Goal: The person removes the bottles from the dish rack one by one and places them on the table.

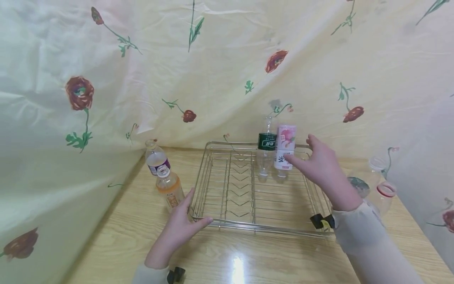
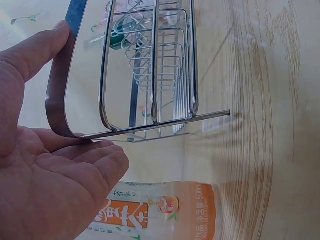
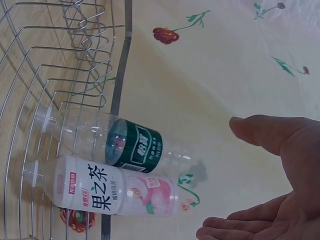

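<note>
The right hand [image 1: 323,167] is spread wide, with nothing in it. The pink bottle [image 1: 286,142] is near it, just past the thumb; from the head view the thumb seems to touch it, but the right wrist view shows a gap. The pink bottle is upside down at the back right of the wire rack [image 1: 262,227], with its neck down between the wires. The green bottle [image 1: 267,142] is upside down right beside it, on the side away from the hand. The left hand [image 1: 180,228] is open too, thumb and fingers wide apart, and it touches the rack's left end. The orange bottle [image 1: 171,189] stands up on the table [image 1: 117,244] just beside that hand, with the purple bottle [image 1: 155,157] behind it. Clear bottles [image 1: 384,199] stand past the right arm.
</note>
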Available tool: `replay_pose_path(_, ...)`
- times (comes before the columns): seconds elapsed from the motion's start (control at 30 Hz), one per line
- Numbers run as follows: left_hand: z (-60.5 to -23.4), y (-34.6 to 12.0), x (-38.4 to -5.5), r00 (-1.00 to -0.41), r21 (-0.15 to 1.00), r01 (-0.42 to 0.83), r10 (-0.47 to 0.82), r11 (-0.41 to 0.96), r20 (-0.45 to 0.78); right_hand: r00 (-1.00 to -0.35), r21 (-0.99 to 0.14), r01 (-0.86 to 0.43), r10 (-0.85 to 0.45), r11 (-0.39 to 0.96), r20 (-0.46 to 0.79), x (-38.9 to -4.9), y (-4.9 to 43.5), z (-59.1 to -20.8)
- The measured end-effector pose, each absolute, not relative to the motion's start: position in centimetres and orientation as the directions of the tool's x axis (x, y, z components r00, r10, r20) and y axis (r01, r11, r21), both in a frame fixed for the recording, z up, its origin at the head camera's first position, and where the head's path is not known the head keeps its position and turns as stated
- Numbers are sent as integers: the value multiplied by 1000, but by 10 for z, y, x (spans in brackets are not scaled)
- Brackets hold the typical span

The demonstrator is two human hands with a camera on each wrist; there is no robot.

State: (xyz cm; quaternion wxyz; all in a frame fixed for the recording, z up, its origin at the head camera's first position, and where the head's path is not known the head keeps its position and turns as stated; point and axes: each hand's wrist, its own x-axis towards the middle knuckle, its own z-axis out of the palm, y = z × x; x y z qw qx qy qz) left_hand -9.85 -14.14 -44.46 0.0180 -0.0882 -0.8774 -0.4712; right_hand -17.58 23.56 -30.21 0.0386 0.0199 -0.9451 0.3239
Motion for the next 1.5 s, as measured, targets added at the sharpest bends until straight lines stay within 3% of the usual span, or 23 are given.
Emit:
replay_pose_path(0.97,-443,-143,-98,-982,821,184,137,540,129,-985,-636,101,-14,765,-174,-229,248,-331)
replay_pose_path(1.5,-445,-142,-98,-984,815,172,136,554,115,-978,-693,154,9,704,-208,-243,252,-349)
